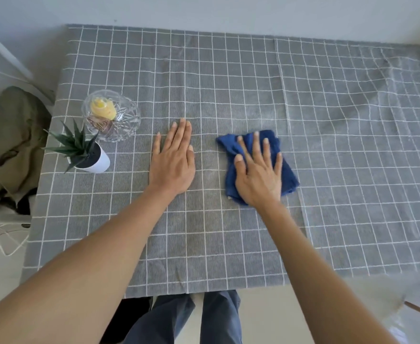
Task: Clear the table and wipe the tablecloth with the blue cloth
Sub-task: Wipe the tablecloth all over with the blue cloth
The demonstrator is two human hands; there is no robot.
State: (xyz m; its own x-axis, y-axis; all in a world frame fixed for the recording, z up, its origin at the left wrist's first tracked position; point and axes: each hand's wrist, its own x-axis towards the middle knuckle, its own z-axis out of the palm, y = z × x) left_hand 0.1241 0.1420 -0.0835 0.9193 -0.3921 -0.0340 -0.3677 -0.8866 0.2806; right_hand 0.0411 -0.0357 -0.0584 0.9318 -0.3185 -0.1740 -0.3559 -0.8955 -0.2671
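Note:
A grey tablecloth (pixel 228 83) with a white grid covers the table. The blue cloth (pixel 287 176) lies crumpled a little right of the table's middle. My right hand (pixel 257 171) presses flat on it with fingers spread. My left hand (pixel 173 158) rests flat on the bare tablecloth just left of the cloth, fingers straight and together. A cut-glass bowl (pixel 119 120) with a yellow item inside stands at the left side. A small green plant in a white pot (pixel 99 162) stands in front of the bowl.
An olive bag (pixel 8 135) sits on a chair beyond the table's left edge. The tablecloth is rumpled at the far right (pixel 390 78). A wall runs along the table's far edge. My legs show below the near edge.

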